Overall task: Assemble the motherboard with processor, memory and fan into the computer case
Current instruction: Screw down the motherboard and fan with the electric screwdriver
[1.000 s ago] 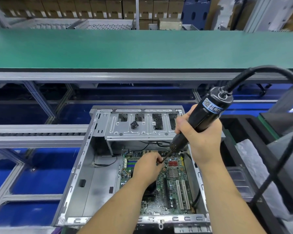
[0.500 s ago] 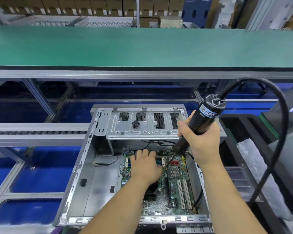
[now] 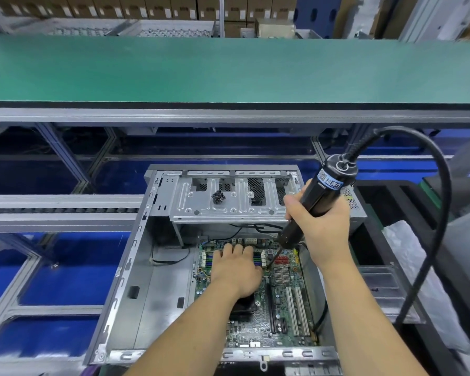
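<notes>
An open grey computer case (image 3: 125, 289) lies in front of me with a green motherboard (image 3: 282, 302) inside it. My left hand (image 3: 235, 270) rests flat on the board over the memory slots, fingers spread, and hides part of the black fan (image 3: 243, 308). My right hand (image 3: 320, 226) grips a black electric screwdriver (image 3: 323, 191), tilted down to the left. Its bit touches the board just right of my left hand. A small heap of black screws (image 3: 218, 197) sits on the case's drive cage (image 3: 228, 202).
A thick black cable (image 3: 440, 213) loops from the screwdriver's top down the right side. A green conveyor belt (image 3: 228, 69) runs across behind the case. A black tray with a white plastic bag (image 3: 407, 256) stands to the right. Blue floor shows under the metal frame at left.
My left hand opened from pinching at the bit and now lies flat on the motherboard. The screwdriver shifted slightly right and its bit came down onto the board.
</notes>
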Action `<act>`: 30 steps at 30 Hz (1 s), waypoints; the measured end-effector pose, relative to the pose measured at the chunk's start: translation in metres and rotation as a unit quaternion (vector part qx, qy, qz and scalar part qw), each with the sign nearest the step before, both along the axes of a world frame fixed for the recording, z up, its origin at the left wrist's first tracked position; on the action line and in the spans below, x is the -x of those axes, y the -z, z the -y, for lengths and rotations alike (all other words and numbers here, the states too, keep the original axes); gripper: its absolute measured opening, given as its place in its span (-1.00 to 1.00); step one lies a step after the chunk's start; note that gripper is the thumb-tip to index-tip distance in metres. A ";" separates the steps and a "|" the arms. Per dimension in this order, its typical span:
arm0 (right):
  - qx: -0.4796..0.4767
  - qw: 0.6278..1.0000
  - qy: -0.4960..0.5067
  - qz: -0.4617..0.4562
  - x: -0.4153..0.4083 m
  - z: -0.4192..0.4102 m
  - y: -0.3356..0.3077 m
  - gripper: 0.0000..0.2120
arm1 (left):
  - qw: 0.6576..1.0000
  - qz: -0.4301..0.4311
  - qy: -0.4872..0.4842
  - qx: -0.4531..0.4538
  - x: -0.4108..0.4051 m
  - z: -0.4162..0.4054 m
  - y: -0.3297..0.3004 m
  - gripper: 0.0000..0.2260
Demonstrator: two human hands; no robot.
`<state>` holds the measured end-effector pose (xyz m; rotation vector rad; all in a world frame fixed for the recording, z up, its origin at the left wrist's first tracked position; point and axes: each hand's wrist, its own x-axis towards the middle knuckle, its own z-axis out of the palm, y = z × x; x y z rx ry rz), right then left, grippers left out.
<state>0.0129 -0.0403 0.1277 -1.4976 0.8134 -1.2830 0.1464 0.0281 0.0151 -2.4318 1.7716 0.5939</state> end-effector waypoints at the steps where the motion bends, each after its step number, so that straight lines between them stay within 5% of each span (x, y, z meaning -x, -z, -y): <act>1: 0.001 1.000 0.000 -0.003 0.000 0.001 0.001 -0.55 | 1.000 -0.001 -0.001 -0.001 0.000 0.000 0.000 -0.49; 18: 0.007 1.000 -0.009 -0.012 -0.006 -0.002 0.009 -0.54 | 0.999 -0.040 -0.013 -0.010 -0.001 0.000 -0.007 -0.47; 30: 0.012 0.999 -0.034 -0.025 -0.005 -0.002 0.008 -0.80 | 1.000 -0.011 -0.001 -0.018 0.003 -0.002 -0.007 -0.46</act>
